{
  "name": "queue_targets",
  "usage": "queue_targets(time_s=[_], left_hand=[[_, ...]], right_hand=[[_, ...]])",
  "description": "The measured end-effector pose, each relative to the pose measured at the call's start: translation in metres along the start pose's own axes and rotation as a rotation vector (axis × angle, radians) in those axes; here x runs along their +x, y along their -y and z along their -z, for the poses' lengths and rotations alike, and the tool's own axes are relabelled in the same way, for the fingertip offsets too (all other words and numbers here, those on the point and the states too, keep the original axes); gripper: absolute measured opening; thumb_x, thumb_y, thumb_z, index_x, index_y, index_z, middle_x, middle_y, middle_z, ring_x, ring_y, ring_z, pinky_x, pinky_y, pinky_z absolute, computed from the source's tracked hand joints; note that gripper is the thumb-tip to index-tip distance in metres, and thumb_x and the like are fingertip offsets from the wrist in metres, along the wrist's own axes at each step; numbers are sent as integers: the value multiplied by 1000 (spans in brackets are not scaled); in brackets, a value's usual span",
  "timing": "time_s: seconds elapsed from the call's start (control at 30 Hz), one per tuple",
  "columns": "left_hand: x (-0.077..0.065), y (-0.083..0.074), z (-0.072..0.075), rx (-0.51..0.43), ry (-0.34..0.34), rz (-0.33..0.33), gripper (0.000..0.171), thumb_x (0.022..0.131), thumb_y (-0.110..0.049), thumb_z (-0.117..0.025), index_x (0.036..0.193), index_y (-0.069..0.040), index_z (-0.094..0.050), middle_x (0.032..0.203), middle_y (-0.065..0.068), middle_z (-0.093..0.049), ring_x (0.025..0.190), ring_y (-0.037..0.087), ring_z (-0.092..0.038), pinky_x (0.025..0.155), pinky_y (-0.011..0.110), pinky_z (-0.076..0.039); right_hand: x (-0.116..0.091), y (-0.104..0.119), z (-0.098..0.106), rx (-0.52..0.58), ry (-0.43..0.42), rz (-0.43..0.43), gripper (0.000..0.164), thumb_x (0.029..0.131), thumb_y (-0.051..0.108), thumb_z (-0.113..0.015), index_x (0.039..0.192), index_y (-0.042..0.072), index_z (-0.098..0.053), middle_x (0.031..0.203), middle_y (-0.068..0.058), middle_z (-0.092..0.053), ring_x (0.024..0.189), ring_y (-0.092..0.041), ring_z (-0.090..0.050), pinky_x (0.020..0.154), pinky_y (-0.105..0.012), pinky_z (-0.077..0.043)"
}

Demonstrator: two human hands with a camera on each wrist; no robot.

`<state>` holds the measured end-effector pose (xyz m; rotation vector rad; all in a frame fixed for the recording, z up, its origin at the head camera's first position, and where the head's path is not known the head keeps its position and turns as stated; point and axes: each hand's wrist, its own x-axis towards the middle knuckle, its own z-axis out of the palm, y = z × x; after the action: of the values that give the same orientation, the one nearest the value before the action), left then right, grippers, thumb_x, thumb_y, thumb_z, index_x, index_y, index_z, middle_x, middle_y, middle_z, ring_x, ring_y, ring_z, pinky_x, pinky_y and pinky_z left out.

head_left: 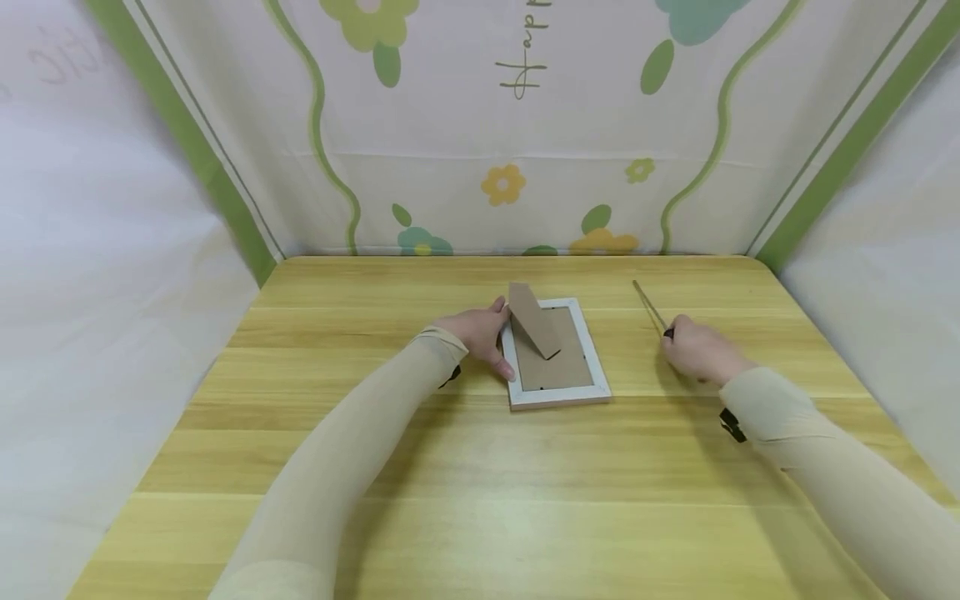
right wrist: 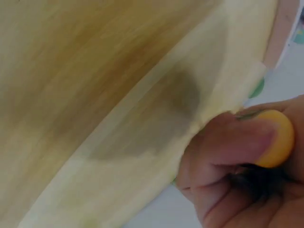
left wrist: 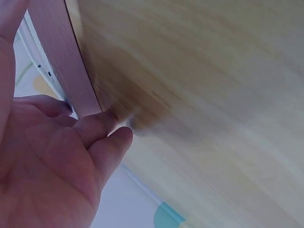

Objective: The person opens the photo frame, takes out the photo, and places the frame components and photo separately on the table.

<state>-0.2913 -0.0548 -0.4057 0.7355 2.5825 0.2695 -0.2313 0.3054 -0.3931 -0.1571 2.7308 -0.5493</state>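
Observation:
A picture frame (head_left: 553,398) lies face down, with a white rim and a brown backing board (head_left: 573,337). Its brown easel stand (head_left: 534,321) is raised, leaning up toward the far left. Along the frame's left edge my left hand (head_left: 480,335) rests, thumb and fingers spread apart. The left wrist view shows the fingers (left wrist: 95,128) against the frame's reddish-brown side (left wrist: 71,61). To the right of the frame, my right hand (head_left: 701,348) grips a screwdriver (head_left: 649,307), its thin shaft slanting up to the left. In the right wrist view, the yellow handle end (right wrist: 280,140) shows beside the thumb.
The wooden table (head_left: 480,492) ends at a far edge behind the frame. A white cloth (head_left: 442,108) with printed flowers and green bands hangs there, and pale cloth (head_left: 112,292) flanks the table on both sides.

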Motion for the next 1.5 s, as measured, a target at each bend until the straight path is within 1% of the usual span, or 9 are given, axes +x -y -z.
queue_targets(time_s=[0.27, 0.5, 0.63, 0.87, 1.1, 1.2, 1.3, 1.37, 1.5], left_hand=[[1, -1, -1, -16, -11, -9, 136, 66, -58, -85, 160, -9, 0, 164, 17, 6, 147, 31, -22, 117, 34, -23], [0, -4, -1, -30, 2, 3, 136, 66, -57, -85, 159, -9, 1, 164, 16, 7, 148, 30, -20, 118, 33, -21], [0, -4, -1, -32, 2, 2, 136, 67, -57, -85, 159, -9, 2, 164, 16, 7, 148, 29, -20, 117, 33, -22], [0, -3, -4, -43, 9, -3, 136, 67, -59, -84, 159, -9, 3, 164, 15, 9, 148, 28, -18, 118, 33, -21], [1, 5, -11, -111, 11, -28, 139, 66, -61, -83, 159, -12, 8, 163, 12, 16, 149, 26, -11, 118, 34, -18], [0, 11, -16, -150, 6, -54, 139, 67, -62, -81, 158, -11, 11, 163, 10, 20, 150, 24, -6, 119, 33, -17], [-9, 11, -16, -210, -6, -71, 138, 70, -59, -81, 156, -8, 14, 162, 10, 22, 150, 21, 5, 119, 33, -10], [-20, 6, -14, -233, -25, -58, 138, 72, -57, -81, 156, -5, 15, 162, 13, 21, 149, 23, 8, 120, 36, -6], [-47, -14, -15, -184, -82, 18, 138, 72, -60, -81, 156, -1, 11, 164, 20, 2, 150, 34, -4, 119, 44, -13]], right_hand=[[10, 0, -4, -131, 13, -7, 43, 101, 19, -43, 125, -17, -37, 81, -19, -54, 64, -26, -54, 56, -35, -46], [16, -6, -2, -133, -8, -3, 48, 101, 23, -45, 127, -16, -41, 98, -26, -59, 70, -26, -55, 61, -37, -47], [16, -7, 2, -135, -10, 11, 45, 102, 25, -46, 123, -15, -46, 95, -23, -60, 68, -25, -57, 58, -38, -49], [22, 3, 10, -158, -179, 68, 48, 103, 29, -45, 126, -13, -51, 119, -38, -53, 107, -52, -52, 87, -63, -44], [48, 37, 11, -36, -206, 165, 38, 103, 23, -47, 124, -7, -56, 90, -18, -63, 77, -28, -56, 72, -45, -47], [59, 49, 5, 4, -180, 192, 38, 103, 21, -48, 128, -6, -55, 105, -21, -63, 88, -30, -59, 80, -48, -48], [71, 62, 0, 36, -148, 229, 39, 104, 18, -48, 133, -7, -53, 107, -22, -64, 92, -31, -59, 95, -55, -42], [77, 69, -3, 53, -121, 246, 40, 104, 17, -48, 137, -7, -50, 108, -21, -65, 91, -31, -60, 95, -55, -42], [89, 79, -8, 36, -95, 249, 43, 105, 20, -47, 141, -4, -48, 116, -22, -64, 100, -32, -60, 91, -51, -45]])
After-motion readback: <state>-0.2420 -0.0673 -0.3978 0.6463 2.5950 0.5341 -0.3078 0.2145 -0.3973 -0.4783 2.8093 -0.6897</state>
